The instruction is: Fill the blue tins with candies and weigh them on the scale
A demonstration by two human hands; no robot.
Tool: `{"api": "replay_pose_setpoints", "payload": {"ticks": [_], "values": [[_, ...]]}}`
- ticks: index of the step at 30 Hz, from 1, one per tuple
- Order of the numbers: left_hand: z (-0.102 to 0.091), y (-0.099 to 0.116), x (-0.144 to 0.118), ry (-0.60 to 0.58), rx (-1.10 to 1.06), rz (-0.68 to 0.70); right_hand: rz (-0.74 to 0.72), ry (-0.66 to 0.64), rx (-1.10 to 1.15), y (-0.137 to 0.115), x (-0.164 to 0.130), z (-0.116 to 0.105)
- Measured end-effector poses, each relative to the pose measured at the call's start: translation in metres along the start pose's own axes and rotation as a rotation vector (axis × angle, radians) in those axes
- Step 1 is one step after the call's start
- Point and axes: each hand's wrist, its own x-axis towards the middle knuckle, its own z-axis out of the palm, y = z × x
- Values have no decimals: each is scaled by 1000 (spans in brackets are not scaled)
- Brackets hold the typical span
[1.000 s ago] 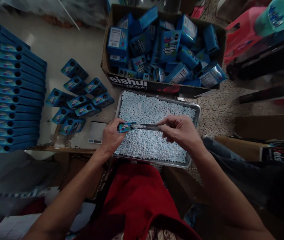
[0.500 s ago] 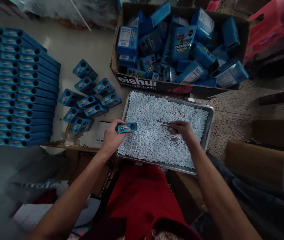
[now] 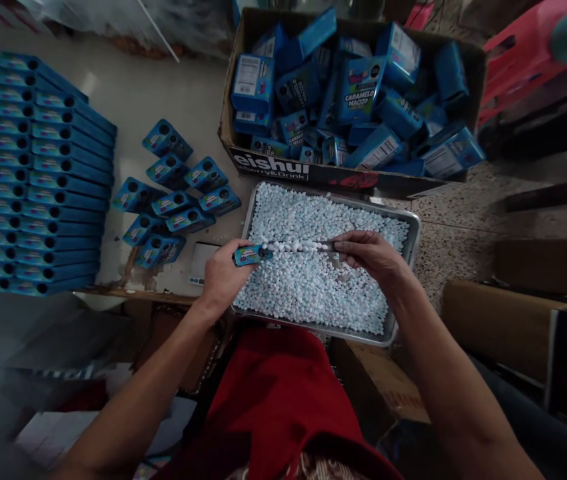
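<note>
Stock and Progress: One Unit in Hand

Bench (image 3: 113,87): pale top, worn along the near edge.
Stack (image 3: 70,193): blue boxes in close rows at the bench's left edge; judged the ordered share, contents unseen.
Carton (image 3: 323,176): open, beyond the tray's far edge, heaped with jumbled blue boxes; whether filled or not cannot be told.
Tray (image 3: 408,267): metal, at the right of the bench; its support is hidden. Pellets (image 3: 288,293) cover most of it, with a thinner patch right of the middle; by that, much remains.
Cluster (image 3: 173,202): loose blue boxes on the bench, between stack and tray, not set in rows.
Right hand (image 3: 373,252): thumb and fingers pinched on the scoop, over the tray's right half.
Left hand (image 3: 223,270): closed round one box, over the tray's left edge.
Scale (image 3: 200,263): near the bench's near edge, partly covered by the left hand.
Scoop (image 3: 330,247): narrow, loaded with pellets, tip at the box's right end; entry cannot be told.
Box (image 3: 246,256): blue, held lying flat; judged unfinished, this load not yet delivered.
</note>
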Motion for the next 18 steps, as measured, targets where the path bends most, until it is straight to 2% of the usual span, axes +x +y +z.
{"api": "replay_pose_setpoints", "payload": {"ticks": [4, 8, 14, 18], "values": [[-1, 11, -1, 2, 20, 47, -89, -11, -142, -43, -20, 23], [4, 11, 0, 23, 35, 93, -148, 6, -288, -69, -37, 47], [10, 5, -4, 19, 17, 123, -232, 60, -515, -81, -61, 74], [10, -2, -5, 26, -90, 34, -265, 101, -474, -74, -75, 73]]}}
